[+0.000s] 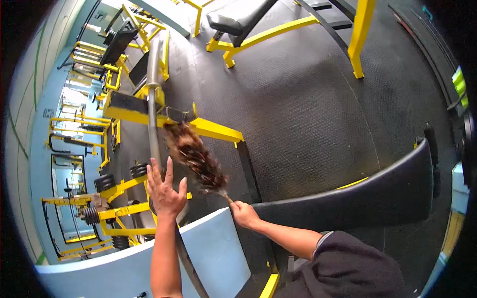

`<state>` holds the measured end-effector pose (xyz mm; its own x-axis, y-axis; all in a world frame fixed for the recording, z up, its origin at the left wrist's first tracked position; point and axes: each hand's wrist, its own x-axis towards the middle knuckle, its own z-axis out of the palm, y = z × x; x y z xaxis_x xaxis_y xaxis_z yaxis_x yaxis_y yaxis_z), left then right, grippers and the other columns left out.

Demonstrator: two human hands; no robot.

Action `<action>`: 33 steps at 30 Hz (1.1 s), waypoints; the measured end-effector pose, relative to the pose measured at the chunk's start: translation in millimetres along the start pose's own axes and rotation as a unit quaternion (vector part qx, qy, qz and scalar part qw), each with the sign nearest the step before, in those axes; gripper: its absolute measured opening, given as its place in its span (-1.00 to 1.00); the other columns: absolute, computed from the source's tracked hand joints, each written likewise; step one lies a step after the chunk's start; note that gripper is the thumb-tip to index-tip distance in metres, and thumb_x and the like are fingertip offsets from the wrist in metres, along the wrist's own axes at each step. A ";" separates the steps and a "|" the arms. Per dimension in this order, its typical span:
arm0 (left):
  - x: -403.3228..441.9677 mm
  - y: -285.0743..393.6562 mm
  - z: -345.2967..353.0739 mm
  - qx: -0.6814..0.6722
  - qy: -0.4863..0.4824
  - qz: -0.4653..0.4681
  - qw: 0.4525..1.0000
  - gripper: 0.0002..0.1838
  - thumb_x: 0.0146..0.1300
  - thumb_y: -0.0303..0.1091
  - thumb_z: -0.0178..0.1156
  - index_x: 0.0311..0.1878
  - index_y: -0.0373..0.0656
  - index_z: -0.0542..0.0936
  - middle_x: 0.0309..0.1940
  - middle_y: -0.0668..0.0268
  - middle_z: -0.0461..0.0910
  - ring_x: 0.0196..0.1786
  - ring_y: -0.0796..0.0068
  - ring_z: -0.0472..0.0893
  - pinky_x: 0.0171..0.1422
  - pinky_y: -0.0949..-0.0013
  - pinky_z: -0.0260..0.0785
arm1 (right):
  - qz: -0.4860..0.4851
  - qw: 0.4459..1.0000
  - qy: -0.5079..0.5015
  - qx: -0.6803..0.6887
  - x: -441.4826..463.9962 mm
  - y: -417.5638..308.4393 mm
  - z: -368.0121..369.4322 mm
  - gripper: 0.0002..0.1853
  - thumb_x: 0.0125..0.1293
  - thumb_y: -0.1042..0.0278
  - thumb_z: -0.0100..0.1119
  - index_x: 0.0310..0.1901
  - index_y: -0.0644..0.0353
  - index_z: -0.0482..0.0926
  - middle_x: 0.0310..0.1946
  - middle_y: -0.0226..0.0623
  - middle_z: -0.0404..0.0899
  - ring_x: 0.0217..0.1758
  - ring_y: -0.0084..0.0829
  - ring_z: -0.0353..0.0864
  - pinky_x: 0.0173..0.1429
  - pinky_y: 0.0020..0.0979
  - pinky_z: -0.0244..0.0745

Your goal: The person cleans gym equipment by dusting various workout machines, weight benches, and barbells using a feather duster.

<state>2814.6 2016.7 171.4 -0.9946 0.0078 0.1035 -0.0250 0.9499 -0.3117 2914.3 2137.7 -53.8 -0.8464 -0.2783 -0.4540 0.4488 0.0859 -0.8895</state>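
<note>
A brown feather duster is held by its thin handle in my right hand, its feathers slanting up and left to the yellow and black bench frame. My left hand has its fingers spread and holds nothing; it is raised in front of a long metal barbell, and whether it touches the bar I cannot tell. The bar lies across the yellow rack beside the feathers. Below my right hand a black padded bench extends to the right.
A low light-blue wall stands just below my hands. Weight plates hang on yellow racks at the left. Another bench with yellow legs is at the top, on black rubber flooring.
</note>
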 end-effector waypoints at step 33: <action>56.0 -13.3 14.3 0.090 -0.184 0.128 0.970 -0.64 -0.14 -0.25 0.25 -0.18 -0.07 0.66 0.29 0.08 0.30 0.49 -0.06 -0.15 0.49 -0.06 -0.36 | 0.208 0.855 -0.213 -0.426 161.8 207.5 -105.3 -0.74 0.19 0.36 -0.05 -0.10 0.08 0.54 -0.25 0.01 0.61 -0.13 0.01 0.60 -0.07 -0.03 0.47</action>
<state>2757.8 2000.1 167.8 -0.9386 0.0931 -0.3322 0.2433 0.8613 -0.4460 2840.2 2211.2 -317.3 -0.4017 -0.3628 -0.8408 0.1604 0.8761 -0.4546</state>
